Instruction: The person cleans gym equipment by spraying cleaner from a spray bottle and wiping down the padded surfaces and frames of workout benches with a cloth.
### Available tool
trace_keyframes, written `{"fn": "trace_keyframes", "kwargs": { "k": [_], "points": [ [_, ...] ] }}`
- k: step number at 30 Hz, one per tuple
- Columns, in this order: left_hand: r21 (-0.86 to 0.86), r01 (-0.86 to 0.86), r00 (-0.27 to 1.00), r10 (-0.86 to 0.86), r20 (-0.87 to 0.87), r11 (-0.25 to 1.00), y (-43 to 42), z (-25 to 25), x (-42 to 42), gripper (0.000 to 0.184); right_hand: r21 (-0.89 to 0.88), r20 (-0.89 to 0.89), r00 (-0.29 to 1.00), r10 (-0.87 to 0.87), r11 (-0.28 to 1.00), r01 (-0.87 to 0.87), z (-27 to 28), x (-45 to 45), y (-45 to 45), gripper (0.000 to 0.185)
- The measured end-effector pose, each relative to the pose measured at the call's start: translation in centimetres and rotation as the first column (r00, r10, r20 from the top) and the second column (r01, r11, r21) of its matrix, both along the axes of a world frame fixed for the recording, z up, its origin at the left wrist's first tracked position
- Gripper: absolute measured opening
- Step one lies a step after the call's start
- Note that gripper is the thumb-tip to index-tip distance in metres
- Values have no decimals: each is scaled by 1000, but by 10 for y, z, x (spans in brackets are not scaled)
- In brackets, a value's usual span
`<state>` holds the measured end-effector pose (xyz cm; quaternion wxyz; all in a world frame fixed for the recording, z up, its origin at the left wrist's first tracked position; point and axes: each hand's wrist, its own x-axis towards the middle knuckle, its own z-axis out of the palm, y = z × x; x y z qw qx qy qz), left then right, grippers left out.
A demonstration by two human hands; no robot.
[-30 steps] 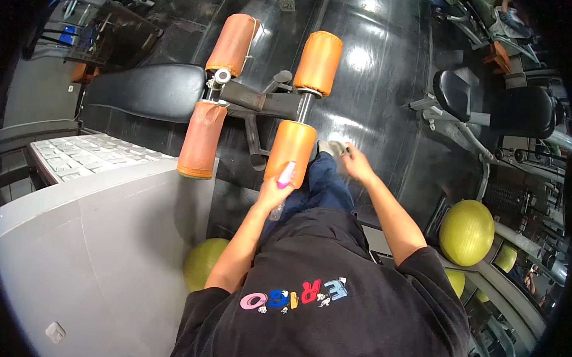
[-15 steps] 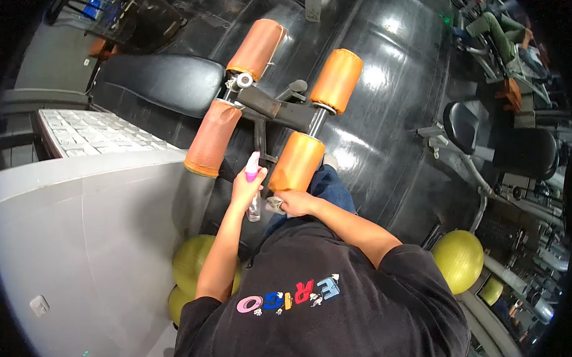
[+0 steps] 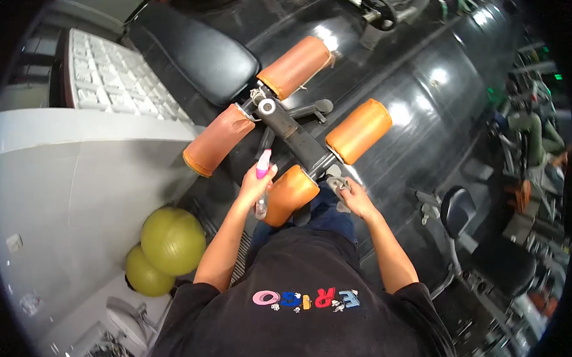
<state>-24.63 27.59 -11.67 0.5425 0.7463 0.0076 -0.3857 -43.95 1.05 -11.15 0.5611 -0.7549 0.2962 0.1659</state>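
Note:
My left hand (image 3: pixel 255 185) is closed round a clear spray bottle (image 3: pixel 262 206) with a pink and white nozzle, held upright just left of the near orange roller pad (image 3: pixel 292 194). In my right hand (image 3: pixel 359 200) is a crumpled grey cloth (image 3: pixel 339 186), pinched beside the metal bar on the right of that pad. A second orange pad (image 3: pixel 360 131) sits at the bar's far end. Two reddish-brown pads (image 3: pixel 219 139) flank the bench frame (image 3: pixel 294 136) farther left, next to the black bench seat (image 3: pixel 199 53).
A curved grey wall (image 3: pixel 97 184) stands at the left, with green exercise balls (image 3: pixel 173 240) at its foot. Gym machines with a black seat (image 3: pixel 503 265) line the right side. A person in green trousers (image 3: pixel 534 133) is at the far right.
The view has turned, so the bench looks more tilted. My right hand with the cloth has moved from the near orange pad's lower end to its right side. My left hand still holds the bottle.

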Motion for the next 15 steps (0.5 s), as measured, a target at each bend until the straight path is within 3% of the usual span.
{"fn": "trace_keyframes", "kwargs": {
  "k": [2,4,6,8,12,14,15],
  "points": [
    [31,-63,998,62,31,998,-21,12,5,31,6,33,991,133,991,-133,-9,2,-15,30],
    [202,-164,977,131,169,966,-42,16,9,30,31,52,980,194,980,-196,-10,12,-31,29],
    [288,-194,961,123,246,938,-52,4,12,32,90,-68,952,299,952,-293,-8,19,-49,29],
    [365,-270,894,91,438,891,-64,2,10,36,115,-69,939,338,937,-329,-3,28,-69,29],
    [376,-374,911,261,318,848,-94,34,-8,36,81,-49,913,404,913,-400,-8,41,-104,31],
    [458,-311,909,121,398,833,-91,25,-22,40,12,36,907,420,907,-420,-18,47,-119,32],
    [461,-296,916,112,385,837,-93,23,-31,40,50,-17,903,429,902,-428,-16,54,-125,32]
  ]
}}
